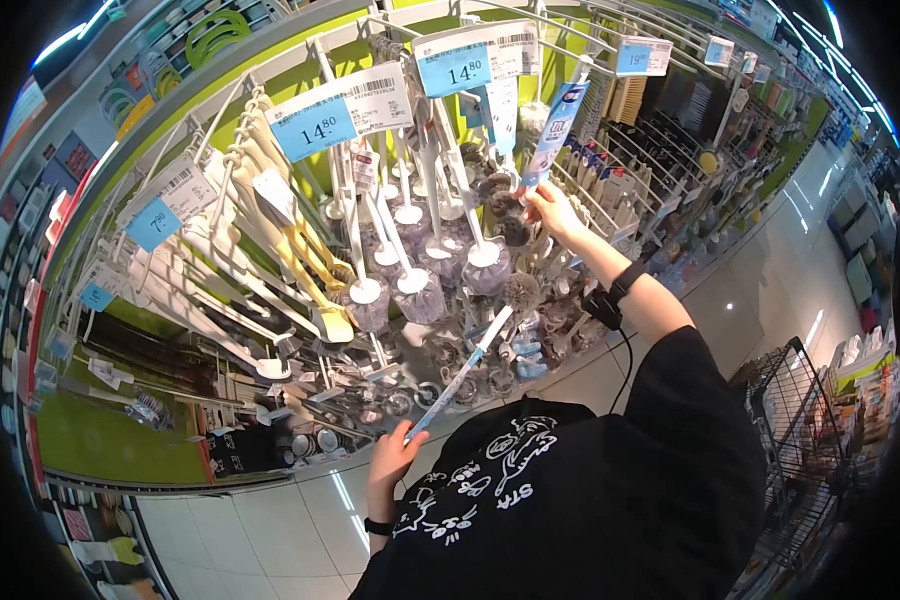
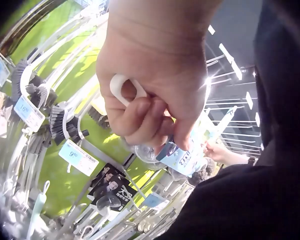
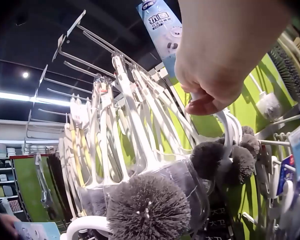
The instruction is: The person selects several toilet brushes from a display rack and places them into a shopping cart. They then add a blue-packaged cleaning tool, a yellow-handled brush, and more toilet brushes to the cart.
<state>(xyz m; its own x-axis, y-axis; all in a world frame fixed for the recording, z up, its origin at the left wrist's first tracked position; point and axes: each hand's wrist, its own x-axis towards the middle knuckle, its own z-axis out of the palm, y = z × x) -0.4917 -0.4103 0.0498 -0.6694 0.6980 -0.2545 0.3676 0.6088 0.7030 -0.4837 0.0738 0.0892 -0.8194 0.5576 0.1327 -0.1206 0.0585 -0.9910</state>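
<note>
My left hand (image 1: 394, 462) grips a toilet brush (image 1: 473, 358) by its white handle, low in front of my shirt. A ring-shaped handle end (image 2: 121, 89) sticks out of the fist in the left wrist view, with a blue label (image 2: 184, 158) beyond the fingers. Its round grey bristle head (image 3: 148, 209) is large in the right wrist view. My right hand (image 1: 553, 212), raised at the rack, pinches a second toilet brush with a blue card (image 3: 162, 31) on its handle. Below those fingers a curved white neck (image 3: 225, 127) leads to grey bristle heads (image 3: 240, 162).
Clear-wrapped brushes with white handles (image 1: 400, 225) hang in front of me under price tags (image 1: 320, 122). Metal hooks (image 3: 70, 80) jut out from the green rack. Longer brushes (image 1: 200, 270) hang at the left. A black wire cart (image 1: 795, 430) stands at the right.
</note>
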